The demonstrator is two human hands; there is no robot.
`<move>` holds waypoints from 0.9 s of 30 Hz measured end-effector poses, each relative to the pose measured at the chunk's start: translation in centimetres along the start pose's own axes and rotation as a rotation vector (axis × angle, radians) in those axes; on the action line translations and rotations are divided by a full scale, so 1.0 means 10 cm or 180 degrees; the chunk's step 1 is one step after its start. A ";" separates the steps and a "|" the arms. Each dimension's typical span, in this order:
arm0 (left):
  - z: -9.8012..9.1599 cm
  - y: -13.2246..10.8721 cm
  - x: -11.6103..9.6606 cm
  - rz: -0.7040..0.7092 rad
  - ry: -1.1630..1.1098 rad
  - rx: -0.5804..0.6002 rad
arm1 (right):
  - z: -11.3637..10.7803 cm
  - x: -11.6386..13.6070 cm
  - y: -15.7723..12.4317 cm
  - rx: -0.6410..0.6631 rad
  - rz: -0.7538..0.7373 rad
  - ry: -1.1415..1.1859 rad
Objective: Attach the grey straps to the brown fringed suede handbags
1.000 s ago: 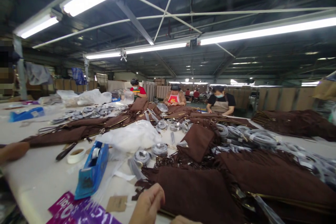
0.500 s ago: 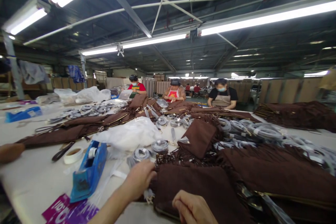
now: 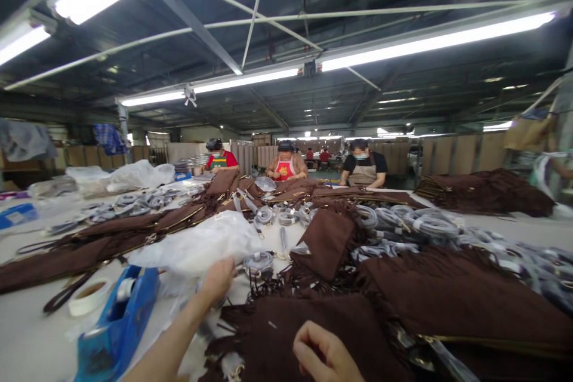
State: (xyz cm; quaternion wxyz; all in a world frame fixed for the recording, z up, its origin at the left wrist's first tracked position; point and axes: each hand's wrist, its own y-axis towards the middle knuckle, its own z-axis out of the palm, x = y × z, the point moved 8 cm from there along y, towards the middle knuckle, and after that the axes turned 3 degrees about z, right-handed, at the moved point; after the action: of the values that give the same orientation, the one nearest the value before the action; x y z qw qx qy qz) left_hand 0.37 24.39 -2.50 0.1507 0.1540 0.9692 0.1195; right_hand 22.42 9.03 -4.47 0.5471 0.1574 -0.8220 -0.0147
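Note:
My left hand (image 3: 218, 282) reaches over the table beside a white plastic bag (image 3: 206, 239) and a coiled grey strap (image 3: 258, 262). Its fingers are curled and blurred, and what they hold, if anything, cannot be made out. Low in the middle, my right hand (image 3: 320, 349) rests over a brown fringed bag (image 3: 286, 325), fingers bent together, with nothing visible in them. A second brown bag (image 3: 470, 292) with a gold zip lies to the right. Another folded brown piece (image 3: 329, 242) sits behind.
A blue tape dispenser (image 3: 119, 322) and a white tape roll (image 3: 91, 297) stand at the left. Coiled grey straps (image 3: 432, 221) and brown bags (image 3: 492, 191) cover the right and back. Three people (image 3: 286, 161) sit across the table; others are farther off.
The view has shifted right, so things sit farther left. My left hand has moved away from the brown bag's edge toward the white plastic. The brown bag's left fringe is now spread out.

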 end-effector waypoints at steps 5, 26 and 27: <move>-0.55 -0.16 -0.19 0.0141 -0.0614 -0.0435 | -0.23 0.16 0.03 -0.0298 -0.0032 0.0591; -1.15 -1.14 -1.78 0.0857 -0.1647 -0.1609 | -0.73 1.25 -0.56 -0.1740 -0.0919 -0.0955; -1.15 -1.15 -1.79 0.0856 -0.1648 -0.1583 | -0.74 1.26 -0.57 -0.1775 -0.0930 -0.0942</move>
State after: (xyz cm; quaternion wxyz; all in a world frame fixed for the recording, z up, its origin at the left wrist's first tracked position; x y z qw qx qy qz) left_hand 9.83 5.68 9.54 0.4063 0.2637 0.8115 0.3268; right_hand 26.08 1.26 8.67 0.4361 0.1140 -0.8256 -0.3395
